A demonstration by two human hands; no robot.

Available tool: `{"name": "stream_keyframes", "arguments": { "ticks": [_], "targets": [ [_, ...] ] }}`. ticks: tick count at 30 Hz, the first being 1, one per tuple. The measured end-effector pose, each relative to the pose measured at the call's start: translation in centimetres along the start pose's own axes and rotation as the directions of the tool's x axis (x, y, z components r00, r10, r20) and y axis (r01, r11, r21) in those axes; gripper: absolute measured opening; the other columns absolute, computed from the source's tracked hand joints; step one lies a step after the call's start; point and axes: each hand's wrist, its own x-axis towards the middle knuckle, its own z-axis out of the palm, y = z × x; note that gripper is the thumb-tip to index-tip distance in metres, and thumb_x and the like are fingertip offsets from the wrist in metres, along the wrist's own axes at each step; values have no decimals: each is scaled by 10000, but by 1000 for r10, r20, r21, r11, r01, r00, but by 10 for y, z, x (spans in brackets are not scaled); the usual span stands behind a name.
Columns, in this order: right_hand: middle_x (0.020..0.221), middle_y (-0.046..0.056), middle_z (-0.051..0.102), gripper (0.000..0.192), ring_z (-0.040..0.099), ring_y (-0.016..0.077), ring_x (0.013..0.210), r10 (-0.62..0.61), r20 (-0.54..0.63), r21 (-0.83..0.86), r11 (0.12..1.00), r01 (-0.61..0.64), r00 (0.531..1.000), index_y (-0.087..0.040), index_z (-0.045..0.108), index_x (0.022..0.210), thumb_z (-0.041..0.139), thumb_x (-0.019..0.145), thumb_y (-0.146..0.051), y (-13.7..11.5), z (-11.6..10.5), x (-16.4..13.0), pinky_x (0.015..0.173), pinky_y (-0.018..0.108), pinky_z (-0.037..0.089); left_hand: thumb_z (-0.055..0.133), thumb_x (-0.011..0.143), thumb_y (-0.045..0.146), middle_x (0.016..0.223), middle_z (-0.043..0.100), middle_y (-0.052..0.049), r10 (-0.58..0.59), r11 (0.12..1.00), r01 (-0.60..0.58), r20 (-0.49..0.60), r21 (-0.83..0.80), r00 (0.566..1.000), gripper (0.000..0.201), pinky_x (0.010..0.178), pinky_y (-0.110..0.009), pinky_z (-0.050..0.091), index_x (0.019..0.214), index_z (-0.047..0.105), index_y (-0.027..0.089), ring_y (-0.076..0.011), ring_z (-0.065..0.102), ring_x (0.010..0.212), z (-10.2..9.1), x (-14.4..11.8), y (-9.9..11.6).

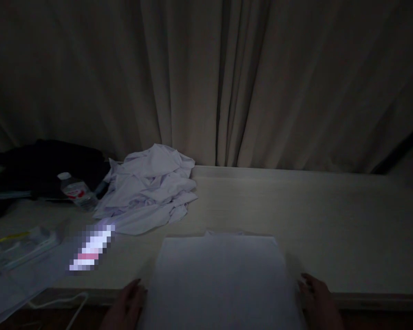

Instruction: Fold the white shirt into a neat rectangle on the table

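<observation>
between my left hand (125, 305) and right hand (318, 300) i see folded white cloth (220, 279) on the counter (313, 220); both hands lie open, touching its edges.

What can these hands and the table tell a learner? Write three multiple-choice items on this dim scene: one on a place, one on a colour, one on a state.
1. Where does the crumpled white garment lie?
A. On the table, behind and left of the folded white cloth
B. On the floor
C. Under the folded cloth

2. What colour is the cap of the water bottle?
A. Red
B. White
C. Green

3. How do the hands stand at the folded cloth?
A. Both lift it high
B. Only one is in view
C. The left hand and the right hand rest open at its two side edges

Answers:
1 A: the heap sits on the tabletop near the curtain.
2 B: the cap shows pale white above a red label.
3 C: the fingers lie flat at either side and the cloth lies flat.
</observation>
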Motion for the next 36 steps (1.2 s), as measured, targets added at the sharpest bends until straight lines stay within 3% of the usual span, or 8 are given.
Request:
{"name": "stream_keyframes", "arguments": {
  "ticks": [5, 8, 11, 15, 22, 28, 31, 36],
  "targets": [
    [1200, 173, 561, 488, 512, 275, 1133, -360, 96, -237, 897, 372, 928, -108, 526, 1207, 315, 855, -372, -69, 26, 64, 994, 422, 387, 298, 809, 558, 1315, 470, -235, 222, 932, -241, 101, 269, 970, 735, 1026, -458, 349, 1343, 319, 52, -324, 468, 1214, 24, 56, 72],
    [1289, 166, 516, 454, 453, 284, 1211, -432, 203, -299, 827, 476, 879, -136, 516, 1246, 325, 875, -316, -93, 49, 87, 1026, 436, 344, 272, 832, 516, 1300, 495, -237, 313, 841, -330, 110, 430, 943, 690, 999, -483, 346, 1340, 332, 52, -350, 476, 1194, 36, 76, 91],
    [1248, 122, 564, 375, 456, 269, 1210, -476, 266, -271, 798, 539, 838, -181, 584, 1162, 398, 860, -302, -105, 66, 97, 1043, 420, 315, 327, 812, 456, 1176, 579, -253, 275, 847, -297, 114, 441, 955, 596, 930, -479, 390, 1195, 494, 31, -363, 546, 1095, 40, 89, 99],
    [993, 96, 648, 218, 515, 254, 1101, -484, 263, -246, 803, 543, 835, -173, 634, 874, 446, 834, -277, -111, 68, 100, 992, 397, 334, 371, 780, 415, 975, 681, -150, 238, 899, -280, 159, 338, 958, 391, 825, -371, 457, 903, 616, 136, -275, 636, 924, 35, 103, 103],
    [778, 33, 634, 209, 579, 160, 748, -484, 299, -174, 820, 546, 822, -198, 545, 827, 362, 874, -289, -117, 38, 109, 737, 284, 403, 457, 700, 508, 644, 642, 2, 298, 941, -317, 149, 121, 943, 369, 612, -292, 463, 881, 559, 204, -200, 613, 657, 21, 108, 117],
    [799, 14, 640, 259, 590, 139, 745, -490, 314, -141, 823, 551, 813, -214, 525, 866, 300, 906, -336, -128, 19, 127, 684, 245, 399, 550, 645, 548, 718, 659, -8, 231, 971, -225, 81, -79, 969, 477, 576, -275, 449, 951, 593, 185, -189, 598, 677, 7, 105, 154],
    [796, 26, 640, 239, 584, 152, 749, -480, 301, -194, 815, 546, 824, -209, 547, 858, 328, 890, -298, -130, 26, 138, 693, 260, 387, 520, 667, 546, 692, 637, -3, 242, 970, -241, 91, -23, 966, 485, 569, -273, 442, 976, 585, 178, -183, 586, 655, 17, 118, 157],
    [757, 56, 644, 226, 574, 177, 713, -442, 283, -301, 802, 517, 851, -193, 589, 795, 373, 851, -232, -124, 55, 143, 668, 289, 372, 427, 744, 417, 753, 632, -42, 307, 935, -318, 87, 160, 948, 361, 667, -318, 463, 965, 572, 170, -213, 606, 726, 55, 142, 138]
  ]
}}
